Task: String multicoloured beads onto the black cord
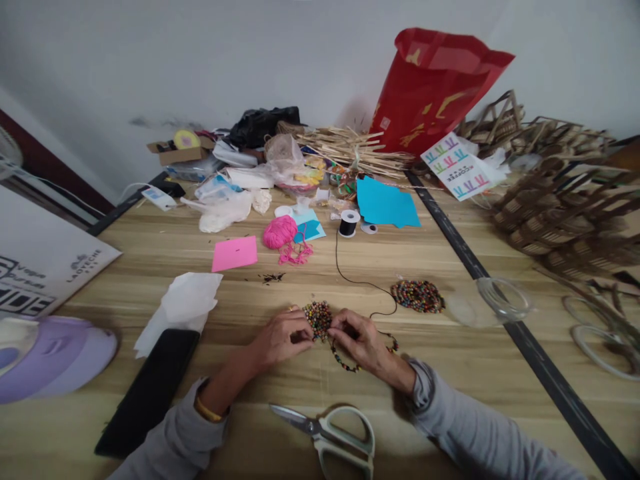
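Observation:
A small pile of multicoloured beads [318,319] lies on the table between my hands. At its left edge is my left hand [284,338], thumb and forefinger curled into a pinch; whatever is between the fingertips is too small to make out. My right hand [364,341], at the pile's right side, pinches a black cord threaded with beads. This beaded cord [346,364] loops under the hand, partly hidden by it. Thin black cord runs back to a spool [349,223]. Beyond my right hand sits a coil of beaded strands [418,295]. White-handled scissors [320,427] lie nearest me.
To the left are a black phone-like slab [150,393], white paper [185,303] and a purple object [60,360]. Pink yarn [281,232], a pink card [235,253] and blue sheets [387,202] lie farther back. Woven baskets [535,213] crowd the right; a red bag [435,93] stands behind.

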{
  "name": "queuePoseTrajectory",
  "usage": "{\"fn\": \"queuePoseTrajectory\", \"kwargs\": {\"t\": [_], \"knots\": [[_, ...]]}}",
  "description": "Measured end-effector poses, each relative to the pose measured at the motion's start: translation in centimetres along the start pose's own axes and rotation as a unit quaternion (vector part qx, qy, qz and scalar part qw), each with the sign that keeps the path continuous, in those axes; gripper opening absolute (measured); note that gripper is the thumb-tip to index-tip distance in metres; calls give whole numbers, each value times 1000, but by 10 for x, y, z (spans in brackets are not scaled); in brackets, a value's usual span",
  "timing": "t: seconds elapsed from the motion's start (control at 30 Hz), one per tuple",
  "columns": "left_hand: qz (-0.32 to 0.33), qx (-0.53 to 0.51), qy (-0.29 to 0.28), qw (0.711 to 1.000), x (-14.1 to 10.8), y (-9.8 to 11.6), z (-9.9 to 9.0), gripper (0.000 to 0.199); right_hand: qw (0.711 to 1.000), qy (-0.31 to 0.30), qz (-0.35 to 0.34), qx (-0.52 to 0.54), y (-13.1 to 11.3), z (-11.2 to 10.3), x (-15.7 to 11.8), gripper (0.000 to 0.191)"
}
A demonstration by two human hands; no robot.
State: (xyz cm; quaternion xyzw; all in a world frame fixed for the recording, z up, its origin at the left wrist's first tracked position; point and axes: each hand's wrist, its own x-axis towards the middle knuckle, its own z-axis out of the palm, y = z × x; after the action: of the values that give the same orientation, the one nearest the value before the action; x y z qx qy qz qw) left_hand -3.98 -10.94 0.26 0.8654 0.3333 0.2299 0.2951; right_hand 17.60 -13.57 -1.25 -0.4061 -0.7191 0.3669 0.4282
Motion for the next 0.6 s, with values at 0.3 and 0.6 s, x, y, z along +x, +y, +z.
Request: {"fn": "queuePoseTrajectory", "kwargs": {"t": [0.3,0.6], "knots": [[22,47,8,999,1,-1,10,10,999,-8,-31,-13,-3,-2,3,22],[58,74,19,995,1,5,19,9,999,7,-30,-10,-3,-1,3,20]]}}
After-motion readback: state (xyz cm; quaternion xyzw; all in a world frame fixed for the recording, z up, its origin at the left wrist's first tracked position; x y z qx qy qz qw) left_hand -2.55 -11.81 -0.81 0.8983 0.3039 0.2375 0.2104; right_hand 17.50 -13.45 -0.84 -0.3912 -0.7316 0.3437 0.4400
